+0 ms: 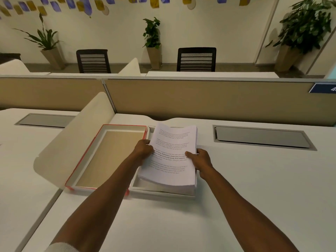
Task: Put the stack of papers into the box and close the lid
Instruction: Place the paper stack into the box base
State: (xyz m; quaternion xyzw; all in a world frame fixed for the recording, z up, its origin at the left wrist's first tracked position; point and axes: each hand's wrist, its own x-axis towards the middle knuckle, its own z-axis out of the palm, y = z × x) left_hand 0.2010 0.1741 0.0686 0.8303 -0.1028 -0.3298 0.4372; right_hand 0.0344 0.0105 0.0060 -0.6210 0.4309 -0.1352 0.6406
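Your left hand (143, 149) grips the left edge of the stack of papers (171, 157), and your right hand (201, 160) clasps its right edge with the thumb pressed on the printed top sheet, so the stack sits between your two hands. You hold it tilted over the open white box (160, 191) on the desk (236, 197), its near right corner down inside the tray and its far end raised above the box rim. The red-edged lid (109, 157) lies flipped open, touching the box on its left.
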